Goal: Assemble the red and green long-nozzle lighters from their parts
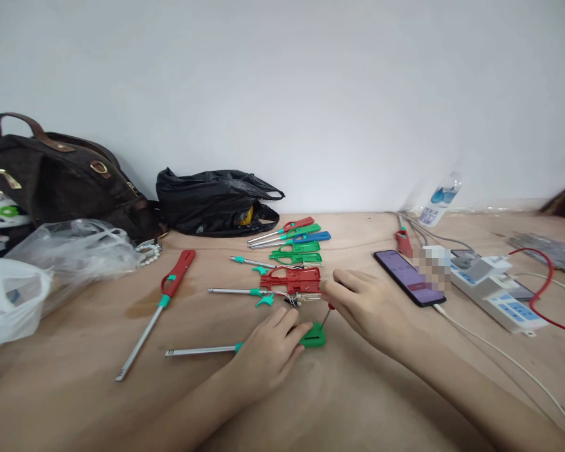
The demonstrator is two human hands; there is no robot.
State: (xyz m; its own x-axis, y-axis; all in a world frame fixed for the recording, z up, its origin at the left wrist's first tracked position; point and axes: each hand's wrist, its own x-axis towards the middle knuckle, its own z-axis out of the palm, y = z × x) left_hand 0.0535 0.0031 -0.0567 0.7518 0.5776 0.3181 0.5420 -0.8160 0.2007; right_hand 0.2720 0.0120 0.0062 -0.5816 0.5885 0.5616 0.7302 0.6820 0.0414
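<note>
My left hand [268, 348] presses down on a green-handled long lighter [313, 337] whose metal tube points left across the tan table [358, 402]. My right hand [362, 300] pinches a thin red-tipped tool [328, 311], its tip touching the green handle. Just beyond lies an opened red lighter shell [292, 279] with a metal tube and loose teal parts.
Several red, green and blue lighters [292, 242] lie behind. A whole red lighter [169, 295] lies to the left. A brown handbag [61, 176], black plastic bag [216, 201] and clear bags [70, 251] stand at the back left. A phone [407, 276], power strip [494, 292], cables and a bottle [440, 199] are to the right.
</note>
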